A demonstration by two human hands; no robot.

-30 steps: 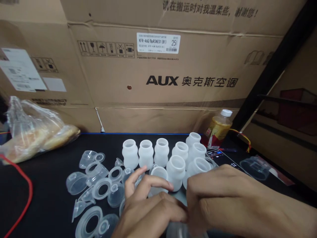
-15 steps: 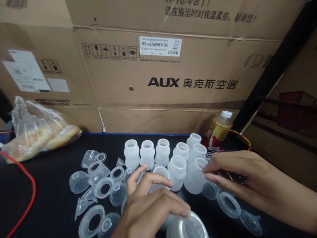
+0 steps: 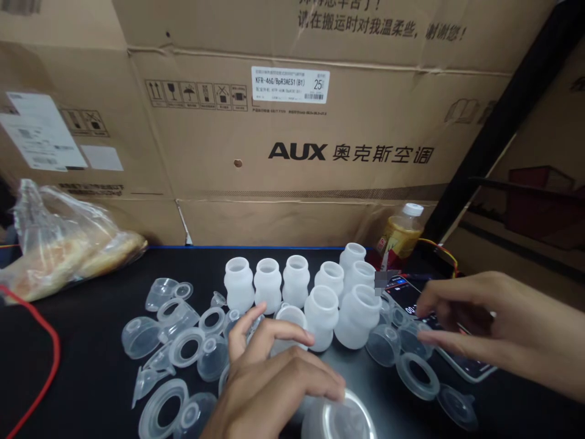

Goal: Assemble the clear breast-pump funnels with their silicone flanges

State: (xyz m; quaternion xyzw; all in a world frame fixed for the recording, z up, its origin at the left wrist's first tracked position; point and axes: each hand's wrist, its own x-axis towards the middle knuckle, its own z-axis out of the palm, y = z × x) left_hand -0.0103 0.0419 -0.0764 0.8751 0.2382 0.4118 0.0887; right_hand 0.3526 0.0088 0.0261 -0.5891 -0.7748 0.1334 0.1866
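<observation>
Several white frosted silicone bottles (image 3: 297,280) stand upright in a cluster on the black table (image 3: 82,341). My left hand (image 3: 274,384) lies near the front edge with its fingers curled over a clear round plastic piece (image 3: 340,419). My right hand (image 3: 498,323) hovers at the right with fingers apart, holding nothing, just above a phone (image 3: 434,323) with a lit screen. Clear flanged caps (image 3: 417,375) lie below that hand, beside the nearest bottle (image 3: 358,317).
A heap of clear plastic caps and rings (image 3: 176,341) lies left of the bottles. A plastic bag with bread (image 3: 64,250) and a red cable (image 3: 43,378) sit at far left. A drink bottle (image 3: 402,238) stands at the back right before large cardboard boxes (image 3: 297,152).
My right hand pulled away from my left hand, passed the nearest bottle, and moved right to hover over the phone. My left hand stays on the clear piece.
</observation>
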